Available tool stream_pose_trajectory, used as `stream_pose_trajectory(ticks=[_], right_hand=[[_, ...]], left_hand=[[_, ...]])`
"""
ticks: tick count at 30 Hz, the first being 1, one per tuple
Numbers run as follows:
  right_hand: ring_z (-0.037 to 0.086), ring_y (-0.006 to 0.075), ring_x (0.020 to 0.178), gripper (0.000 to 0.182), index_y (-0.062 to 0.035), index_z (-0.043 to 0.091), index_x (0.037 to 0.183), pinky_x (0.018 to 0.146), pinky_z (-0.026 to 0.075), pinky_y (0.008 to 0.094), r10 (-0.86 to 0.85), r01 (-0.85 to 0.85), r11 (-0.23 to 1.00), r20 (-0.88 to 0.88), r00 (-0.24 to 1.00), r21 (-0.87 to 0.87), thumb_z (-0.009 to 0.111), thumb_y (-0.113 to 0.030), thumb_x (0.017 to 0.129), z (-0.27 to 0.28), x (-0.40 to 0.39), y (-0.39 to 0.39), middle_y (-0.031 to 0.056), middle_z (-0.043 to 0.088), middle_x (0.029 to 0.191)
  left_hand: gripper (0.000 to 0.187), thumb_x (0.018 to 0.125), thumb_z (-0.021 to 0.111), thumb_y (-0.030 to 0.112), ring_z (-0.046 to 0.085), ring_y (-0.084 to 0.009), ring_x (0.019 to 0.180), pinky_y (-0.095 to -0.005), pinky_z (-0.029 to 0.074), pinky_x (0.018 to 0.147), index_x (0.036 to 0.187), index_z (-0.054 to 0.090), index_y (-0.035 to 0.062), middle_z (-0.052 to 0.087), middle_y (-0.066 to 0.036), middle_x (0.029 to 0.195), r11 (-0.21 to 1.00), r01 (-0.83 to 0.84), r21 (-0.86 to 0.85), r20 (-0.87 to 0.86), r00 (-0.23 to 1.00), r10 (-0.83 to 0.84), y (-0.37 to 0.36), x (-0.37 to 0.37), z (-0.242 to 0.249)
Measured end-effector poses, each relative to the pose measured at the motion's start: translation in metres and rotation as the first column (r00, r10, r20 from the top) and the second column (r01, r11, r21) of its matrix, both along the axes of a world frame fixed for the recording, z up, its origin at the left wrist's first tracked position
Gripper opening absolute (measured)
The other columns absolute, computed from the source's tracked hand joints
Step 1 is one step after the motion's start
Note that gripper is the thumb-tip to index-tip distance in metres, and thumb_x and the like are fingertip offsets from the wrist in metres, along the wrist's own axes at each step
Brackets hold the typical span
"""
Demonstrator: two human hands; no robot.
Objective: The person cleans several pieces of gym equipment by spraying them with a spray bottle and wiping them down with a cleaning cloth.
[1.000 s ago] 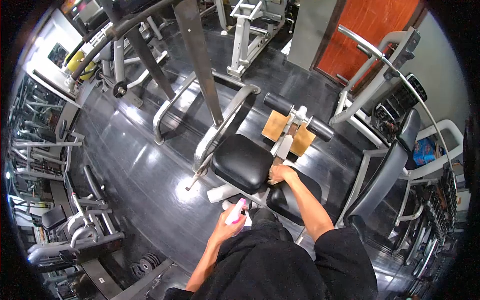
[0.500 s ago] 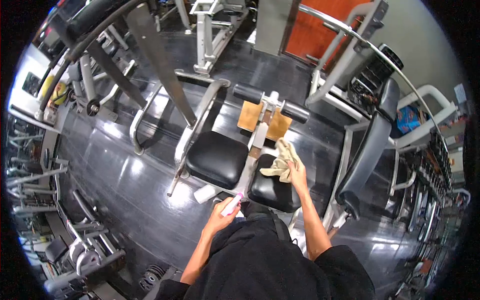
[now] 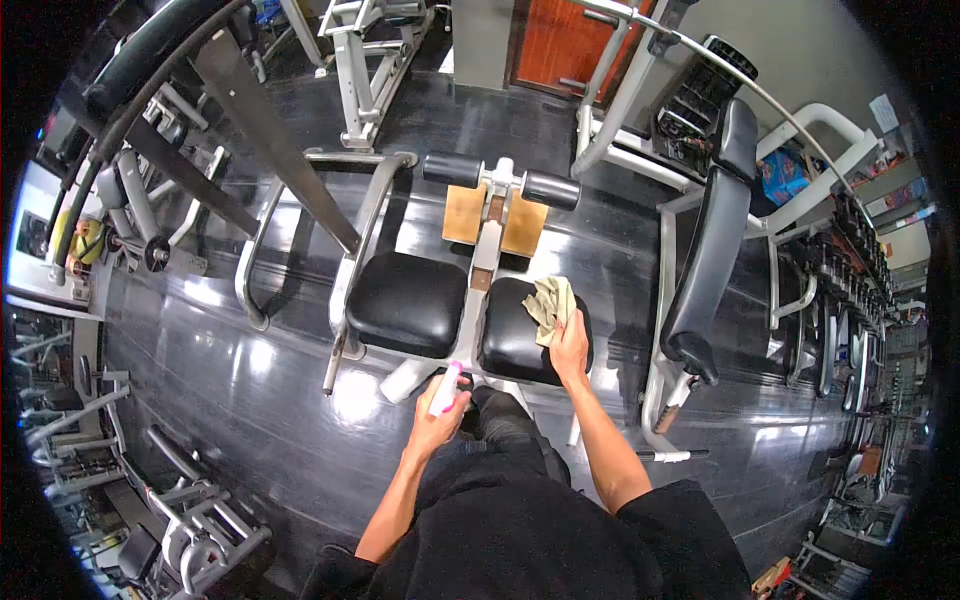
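Right hand (image 3: 570,352) extended forward, gripping beige cloth (image 3: 551,305) on right seat pad (image 3: 515,345). Left hand (image 3: 436,420) closed around pink spray bottle (image 3: 444,390), elbow bent.

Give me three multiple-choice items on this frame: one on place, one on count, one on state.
1. Where does the cloth lie?
A. on the right seat pad
B. on the floor
C. over the foam rollers

2. How many black seat pads lie side by side in front of the person?
A. one
B. two
C. four

3. What is the left hand doing?
A. hanging open and empty
B. gripping a pink-topped spray bottle
C. pressing on the left seat pad

Key:
1 A: the cloth rests on the right pad, with the right hand at its lower edge.
2 B: a left and a right pad flank the pale centre bar.
3 B: the fingers are closed round the bottle, held near the front edge of the pads.
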State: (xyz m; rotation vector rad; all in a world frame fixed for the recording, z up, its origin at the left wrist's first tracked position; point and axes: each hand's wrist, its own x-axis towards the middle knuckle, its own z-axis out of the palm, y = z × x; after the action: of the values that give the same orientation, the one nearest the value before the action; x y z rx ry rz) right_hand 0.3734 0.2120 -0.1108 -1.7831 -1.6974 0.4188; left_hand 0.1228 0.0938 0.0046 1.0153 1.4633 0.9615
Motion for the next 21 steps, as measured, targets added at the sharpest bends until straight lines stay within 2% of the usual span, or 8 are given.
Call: stream_pose_trajectory(ticks=[1, 3, 4, 8, 10, 17, 19, 21], right_hand=[[0.052, 0.0471, 0.101, 0.031, 0.0067, 0.046, 0.116, 0.083, 0.045, 0.0475, -0.001, -0.001, 0.998, 0.030, 1.000, 0.064, 0.052, -0.011, 0.091, 0.004, -0.001, 0.001, 0.0268, 0.053, 0.110], [0.052, 0.0469, 0.103, 0.033, 0.0073, 0.045, 0.119, 0.085, 0.045, 0.0481, -0.014, 0.014, 1.000, -0.001, 1.000, -0.018, 0.052, -0.011, 0.091, 0.009, -0.002, 0.003, 0.0270, 0.052, 0.114], [0.052, 0.0469, 0.104, 0.034, 0.0072, 0.045, 0.119, 0.085, 0.045, 0.0484, -0.022, 0.022, 1.000, 0.002, 1.000, -0.014, 0.052, -0.011, 0.091, 0.009, -0.003, 0.003, 0.0274, 0.052, 0.115], [0.052, 0.0448, 0.108, 0.037, 0.0057, 0.046, 0.122, 0.087, 0.046, 0.0482, 0.012, -0.012, 1.000, 0.056, 0.998, -0.006, 0.052, -0.010, 0.089, 0.001, -0.002, 0.003, 0.0263, 0.052, 0.118], [0.052, 0.0420, 0.110, 0.038, 0.0042, 0.045, 0.122, 0.090, 0.046, 0.0470, 0.021, -0.020, 1.000, 0.086, 0.996, -0.019, 0.052, -0.010, 0.088, 0.005, -0.002, 0.005, 0.0242, 0.053, 0.119], [0.052, 0.0408, 0.108, 0.036, 0.0026, 0.046, 0.120, 0.088, 0.047, 0.0468, 0.072, -0.074, 0.997, 0.121, 0.990, 0.008, 0.052, -0.010, 0.087, 0.012, -0.006, 0.006, 0.0214, 0.052, 0.118], [0.052, 0.0405, 0.107, 0.035, 0.0025, 0.046, 0.119, 0.088, 0.047, 0.0469, 0.075, -0.078, 0.997, 0.127, 0.989, 0.016, 0.052, -0.010, 0.087, 0.015, -0.008, 0.005, 0.0211, 0.052, 0.118], [0.052, 0.0399, 0.107, 0.032, 0.0021, 0.047, 0.116, 0.087, 0.047, 0.0474, 0.080, -0.080, 0.997, 0.118, 0.990, -0.006, 0.052, -0.010, 0.087, 0.017, -0.007, 0.007, 0.0206, 0.052, 0.116]], left_hand=[[0.024, 0.087, 0.067, 0.009, 0.053, -0.0074, 0.072, -0.0252, 0.045, 0.065, 0.108, 0.060, 0.0031, 0.059, -0.003, 0.083, 1.000, -0.001, 0.002, 0.003, 1.000, 0.001, -0.005, -0.001, -0.010], [0.025, 0.086, 0.068, 0.011, 0.055, -0.0086, 0.074, -0.0271, 0.047, 0.067, 0.109, 0.060, 0.0018, 0.060, -0.005, 0.089, 0.986, -0.124, 0.111, -0.001, 0.992, 0.125, -0.011, -0.002, -0.030], [0.030, 0.085, 0.069, 0.012, 0.056, -0.0110, 0.077, -0.0291, 0.048, 0.070, 0.111, 0.058, 0.0013, 0.059, -0.007, 0.092, 0.988, -0.148, 0.052, 0.013, 0.989, 0.148, -0.014, -0.003, -0.031], [0.035, 0.083, 0.071, 0.012, 0.055, -0.0121, 0.076, -0.0292, 0.048, 0.072, 0.114, 0.056, 0.0015, 0.057, -0.006, 0.091, 0.981, -0.187, 0.046, -0.050, 0.981, 0.189, -0.025, -0.004, -0.024], [0.039, 0.082, 0.073, 0.012, 0.055, -0.0128, 0.075, -0.0293, 0.047, 0.070, 0.115, 0.055, 0.0017, 0.055, -0.006, 0.091, 0.978, -0.142, 0.152, -0.171, 0.971, 0.168, -0.028, -0.004, -0.021], [0.039, 0.081, 0.072, 0.011, 0.055, -0.0141, 0.074, -0.0294, 0.047, 0.068, 0.116, 0.056, 0.0025, 0.055, -0.007, 0.093, 0.965, -0.036, 0.260, -0.192, 0.977, 0.088, -0.030, 0.007, 0.006], [0.038, 0.082, 0.069, 0.009, 0.055, -0.0138, 0.074, -0.0290, 0.046, 0.068, 0.118, 0.056, 0.0028, 0.057, -0.007, 0.093, 0.968, 0.050, 0.246, -0.182, 0.983, -0.005, -0.032, 0.007, 0.004], [0.037, 0.083, 0.067, 0.008, 0.057, -0.0135, 0.075, -0.0284, 0.047, 0.070, 0.118, 0.057, 0.0026, 0.060, -0.007, 0.094, 0.975, 0.039, 0.220, -0.118, 0.993, -0.013, -0.035, 0.009, -0.003]])
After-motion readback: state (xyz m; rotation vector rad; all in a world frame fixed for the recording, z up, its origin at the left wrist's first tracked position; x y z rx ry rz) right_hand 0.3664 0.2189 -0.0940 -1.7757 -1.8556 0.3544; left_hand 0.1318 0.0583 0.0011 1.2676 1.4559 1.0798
